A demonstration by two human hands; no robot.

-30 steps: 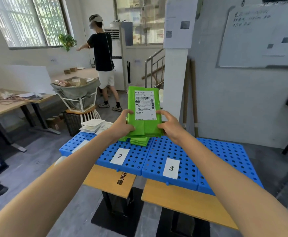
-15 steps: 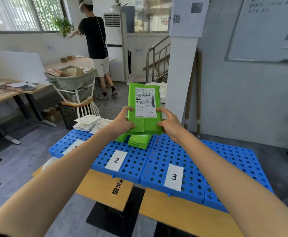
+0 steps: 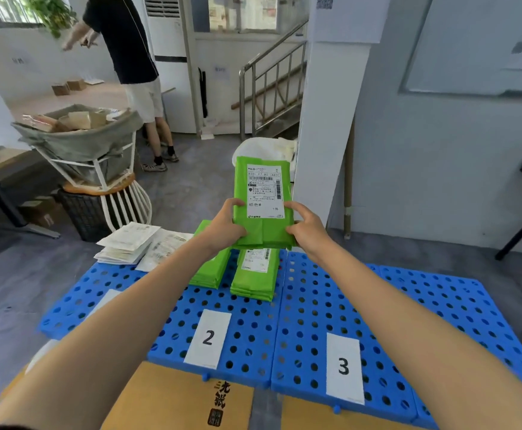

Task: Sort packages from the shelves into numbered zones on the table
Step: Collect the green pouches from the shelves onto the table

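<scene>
Both hands hold one flat green plastic mailer with a white shipping label (image 3: 263, 200) upright above the far edge of the counter (image 3: 172, 398). My left hand (image 3: 226, 226) pinches its lower left edge, thumb on the front. My right hand (image 3: 307, 229) grips the lower right corner with curled fingers. The mailer hangs in the air, label towards me, over the blue perforated plastic panels (image 3: 315, 305) that cover the counter. I cannot tell whether it is a single parcel or the top of a thin bundle. Below it, two stacks of matching green mailers, one (image 3: 210, 271) beside the other (image 3: 255, 282), lie on the panel behind the white paper card marked 2 (image 3: 208, 336). A pile of white paper envelopes (image 3: 127, 243) sits on the panel to the left. A second white card marked 3 (image 3: 344, 366) lies on the panel to the right. By my reading the sort is partly done: several parcels are placed, this one is not yet set down, and its zone must be read from the label.
</scene>
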